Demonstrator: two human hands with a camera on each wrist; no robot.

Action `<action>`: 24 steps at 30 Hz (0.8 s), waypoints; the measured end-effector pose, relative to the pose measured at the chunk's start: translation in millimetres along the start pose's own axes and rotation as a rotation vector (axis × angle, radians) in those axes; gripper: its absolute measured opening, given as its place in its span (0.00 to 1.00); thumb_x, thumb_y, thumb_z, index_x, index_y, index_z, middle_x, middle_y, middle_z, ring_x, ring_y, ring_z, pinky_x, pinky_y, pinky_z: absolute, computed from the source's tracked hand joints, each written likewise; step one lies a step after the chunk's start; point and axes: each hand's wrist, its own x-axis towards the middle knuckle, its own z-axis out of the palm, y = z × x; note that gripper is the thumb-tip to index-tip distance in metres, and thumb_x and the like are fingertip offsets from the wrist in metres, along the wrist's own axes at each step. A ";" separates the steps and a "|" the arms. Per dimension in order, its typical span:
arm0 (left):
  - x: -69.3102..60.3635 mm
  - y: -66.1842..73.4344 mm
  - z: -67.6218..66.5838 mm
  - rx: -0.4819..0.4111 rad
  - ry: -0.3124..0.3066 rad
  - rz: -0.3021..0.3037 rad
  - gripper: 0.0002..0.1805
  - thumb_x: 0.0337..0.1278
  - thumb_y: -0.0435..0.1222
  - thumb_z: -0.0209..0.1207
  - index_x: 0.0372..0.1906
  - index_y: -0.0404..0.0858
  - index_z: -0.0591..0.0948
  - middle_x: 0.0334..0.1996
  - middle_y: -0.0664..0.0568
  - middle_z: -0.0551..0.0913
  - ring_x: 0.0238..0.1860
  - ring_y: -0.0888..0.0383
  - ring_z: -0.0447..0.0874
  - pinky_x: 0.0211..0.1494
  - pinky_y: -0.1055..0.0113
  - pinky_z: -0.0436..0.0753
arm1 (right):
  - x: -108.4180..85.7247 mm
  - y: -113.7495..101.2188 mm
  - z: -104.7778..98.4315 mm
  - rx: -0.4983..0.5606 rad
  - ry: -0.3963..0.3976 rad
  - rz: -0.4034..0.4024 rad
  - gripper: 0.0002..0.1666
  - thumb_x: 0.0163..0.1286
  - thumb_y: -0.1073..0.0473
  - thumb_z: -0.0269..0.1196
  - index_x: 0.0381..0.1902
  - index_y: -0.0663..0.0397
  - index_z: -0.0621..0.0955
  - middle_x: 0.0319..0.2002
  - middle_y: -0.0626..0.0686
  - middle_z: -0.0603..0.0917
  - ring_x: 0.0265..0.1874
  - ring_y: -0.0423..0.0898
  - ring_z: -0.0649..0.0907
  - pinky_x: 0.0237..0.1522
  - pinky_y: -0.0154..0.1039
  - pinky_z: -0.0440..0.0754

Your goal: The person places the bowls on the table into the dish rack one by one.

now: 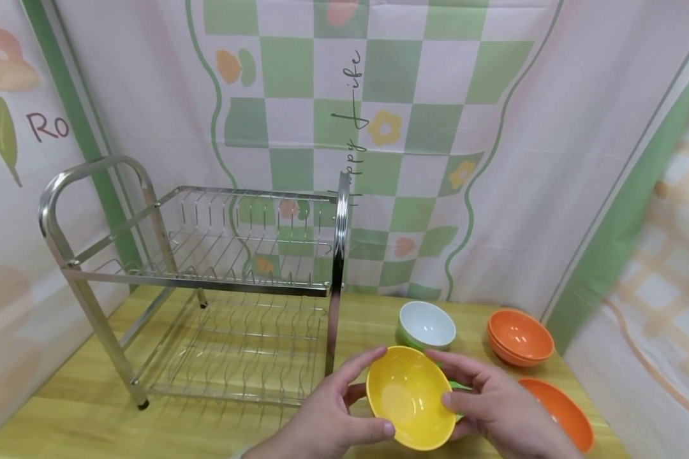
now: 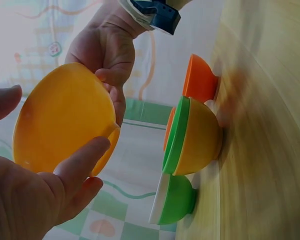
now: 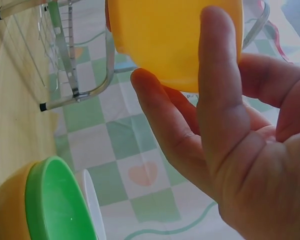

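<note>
1. Above the table (image 1: 92, 424), the left hand (image 1: 335, 408) and right hand (image 1: 490, 403) are gripping a yellow bowl (image 1: 409, 396).
2. Near its right edge, orange bowls (image 1: 521, 335) are sitting.
3. Toward its left edge, a metal rack (image 1: 207, 282) is standing.

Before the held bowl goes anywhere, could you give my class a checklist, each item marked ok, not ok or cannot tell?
1. Yellow bowl held by left hand and right hand: ok.
2. Bowl lifted off the table: ok.
3. Bowl level: not ok, tilted with its opening toward the head camera.
4. Dish rack upright on its feet: ok.
5. Grip firm enough: cannot tell.
</note>
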 end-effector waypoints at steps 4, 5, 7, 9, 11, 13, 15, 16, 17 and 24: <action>-2.9 0.3 -1.2 0.019 -0.010 0.019 0.41 0.52 0.30 0.72 0.70 0.59 0.71 0.75 0.55 0.57 0.62 0.49 0.73 0.53 0.59 0.83 | -0.8 1.2 3.0 -0.004 0.008 -0.006 0.34 0.75 0.71 0.53 0.76 0.64 0.58 0.69 0.60 0.67 0.49 0.67 0.81 0.45 0.64 0.81; -3.5 0.2 -1.7 0.019 -0.016 0.025 0.41 0.52 0.31 0.72 0.70 0.58 0.71 0.75 0.54 0.57 0.62 0.49 0.73 0.53 0.60 0.82 | -1.0 1.5 3.8 -0.005 0.005 -0.009 0.34 0.75 0.71 0.53 0.76 0.64 0.58 0.69 0.60 0.68 0.49 0.67 0.81 0.45 0.64 0.80; -4.7 -0.1 -3.0 0.007 -0.034 0.037 0.41 0.53 0.32 0.72 0.71 0.56 0.70 0.75 0.54 0.58 0.61 0.50 0.74 0.53 0.59 0.82 | -1.7 2.1 5.3 0.002 -0.005 -0.013 0.34 0.76 0.71 0.52 0.76 0.64 0.58 0.68 0.59 0.69 0.49 0.68 0.81 0.45 0.64 0.80; -6.3 -0.7 -4.4 -0.014 -0.049 0.045 0.41 0.53 0.31 0.72 0.72 0.54 0.69 0.74 0.52 0.59 0.60 0.49 0.75 0.53 0.59 0.83 | -2.4 2.4 6.9 0.013 -0.015 -0.015 0.33 0.76 0.71 0.52 0.76 0.62 0.59 0.68 0.59 0.69 0.49 0.67 0.81 0.45 0.64 0.80; -7.9 -1.0 -5.6 -0.037 -0.061 0.048 0.42 0.53 0.30 0.72 0.72 0.53 0.69 0.74 0.51 0.60 0.60 0.49 0.75 0.53 0.58 0.83 | -2.8 2.4 8.6 0.029 -0.030 -0.012 0.32 0.77 0.71 0.51 0.76 0.59 0.61 0.67 0.58 0.70 0.50 0.67 0.81 0.46 0.64 0.80; -10.1 -1.0 -6.5 -0.069 -0.070 0.044 0.42 0.53 0.29 0.71 0.73 0.51 0.69 0.73 0.49 0.61 0.59 0.47 0.77 0.52 0.56 0.83 | -2.9 2.2 10.6 0.048 -0.040 -0.007 0.31 0.77 0.71 0.51 0.75 0.54 0.64 0.67 0.57 0.70 0.50 0.66 0.81 0.47 0.63 0.81; -12.7 -0.3 -7.4 -0.094 -0.067 0.033 0.42 0.52 0.27 0.71 0.72 0.51 0.69 0.71 0.46 0.63 0.56 0.45 0.79 0.51 0.55 0.83 | -2.6 1.8 12.6 0.065 -0.052 -0.003 0.31 0.76 0.72 0.51 0.74 0.50 0.67 0.66 0.57 0.71 0.50 0.66 0.81 0.47 0.62 0.81; -14.0 0.1 -7.8 -0.109 -0.065 0.026 0.42 0.52 0.26 0.70 0.72 0.50 0.69 0.71 0.45 0.64 0.54 0.44 0.80 0.51 0.54 0.84 | -2.4 1.6 13.8 0.075 -0.059 0.001 0.31 0.76 0.72 0.51 0.74 0.48 0.67 0.65 0.57 0.71 0.51 0.66 0.81 0.48 0.62 0.81; -15.6 0.7 -8.4 -0.120 -0.064 0.020 0.42 0.52 0.26 0.70 0.72 0.50 0.69 0.69 0.43 0.66 0.53 0.43 0.81 0.50 0.53 0.84 | -2.1 1.3 14.9 0.083 -0.066 0.002 0.31 0.76 0.72 0.51 0.73 0.47 0.68 0.65 0.57 0.71 0.51 0.66 0.81 0.48 0.62 0.81; -25.0 2.9 -15.3 -0.121 -0.074 0.023 0.42 0.53 0.28 0.70 0.73 0.48 0.68 0.67 0.39 0.67 0.50 0.41 0.83 0.50 0.51 0.84 | 1.6 -0.9 23.7 0.120 -0.083 0.041 0.31 0.76 0.71 0.52 0.74 0.49 0.66 0.63 0.61 0.72 0.51 0.66 0.81 0.49 0.62 0.80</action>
